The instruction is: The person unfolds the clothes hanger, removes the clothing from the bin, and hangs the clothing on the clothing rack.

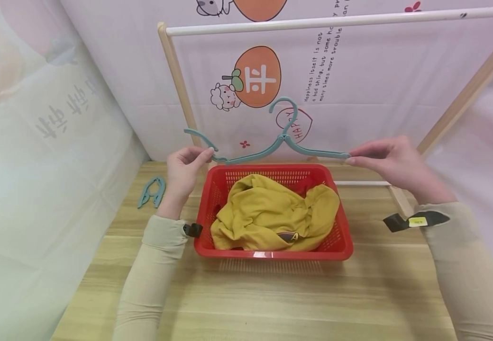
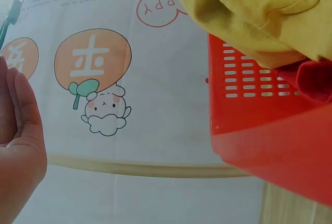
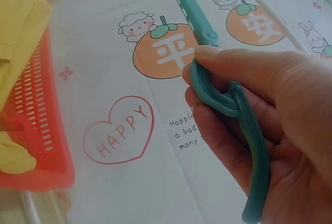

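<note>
A teal folding hanger [image 1: 257, 154] is spread out above the basket, its hook pointing up. My left hand [image 1: 187, 170] pinches it near its left end, where an end piece sticks up beyond the fingers. At the opposite end, my right hand [image 1: 393, 163] grips the tip between thumb and fingers. In the right wrist view a hinged end piece [image 3: 251, 151] of the hanger lies along the palm of the right hand [image 3: 290, 99]. The left wrist view catches only part of the left hand [image 2: 21, 130], at its left edge.
Below the hanger stands a red basket [image 1: 201, 232] with yellow clothing [image 1: 263, 213] and some red cloth inside. Another teal hanger [image 1: 152, 192], folded, lies on the wooden table [image 1: 272, 303] at left. Behind rises a rack with a white top bar [image 1: 314, 22] and wooden posts.
</note>
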`<state>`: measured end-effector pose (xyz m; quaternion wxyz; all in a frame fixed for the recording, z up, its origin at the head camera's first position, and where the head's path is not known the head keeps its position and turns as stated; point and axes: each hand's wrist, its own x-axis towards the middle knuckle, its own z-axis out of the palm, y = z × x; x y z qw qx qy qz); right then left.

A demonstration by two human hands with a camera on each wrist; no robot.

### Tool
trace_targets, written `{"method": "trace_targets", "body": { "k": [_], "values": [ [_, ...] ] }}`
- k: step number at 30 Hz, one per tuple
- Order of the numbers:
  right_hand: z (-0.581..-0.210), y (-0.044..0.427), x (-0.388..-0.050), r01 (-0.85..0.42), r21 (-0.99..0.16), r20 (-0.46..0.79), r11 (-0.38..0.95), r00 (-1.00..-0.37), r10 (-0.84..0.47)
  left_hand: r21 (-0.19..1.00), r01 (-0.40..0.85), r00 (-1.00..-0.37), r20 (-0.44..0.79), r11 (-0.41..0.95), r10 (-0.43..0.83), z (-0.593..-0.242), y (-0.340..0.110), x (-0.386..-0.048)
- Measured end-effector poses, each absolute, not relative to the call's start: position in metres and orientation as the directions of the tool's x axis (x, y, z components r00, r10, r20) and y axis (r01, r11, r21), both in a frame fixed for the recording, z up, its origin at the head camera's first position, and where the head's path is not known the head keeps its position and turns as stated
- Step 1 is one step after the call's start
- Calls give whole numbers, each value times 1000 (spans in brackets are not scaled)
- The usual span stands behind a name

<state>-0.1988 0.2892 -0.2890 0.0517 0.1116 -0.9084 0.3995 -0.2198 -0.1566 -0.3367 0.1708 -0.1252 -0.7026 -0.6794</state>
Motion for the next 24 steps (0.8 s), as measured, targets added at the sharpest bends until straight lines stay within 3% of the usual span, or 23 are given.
{"method": "trace_targets", "body": {
  "k": [12, 24],
  "values": [
    [-290, 284, -193, -246, -722, 125, 647, -966, -227, 922, 387, -920, 385, -18, -71, -330, -162, -224],
    [-292, 292, -191, -208, -724, 126, 657, -977, -171, 933, 360, -931, 359, -5, -57, -328, -166, -222]
  ]
}}
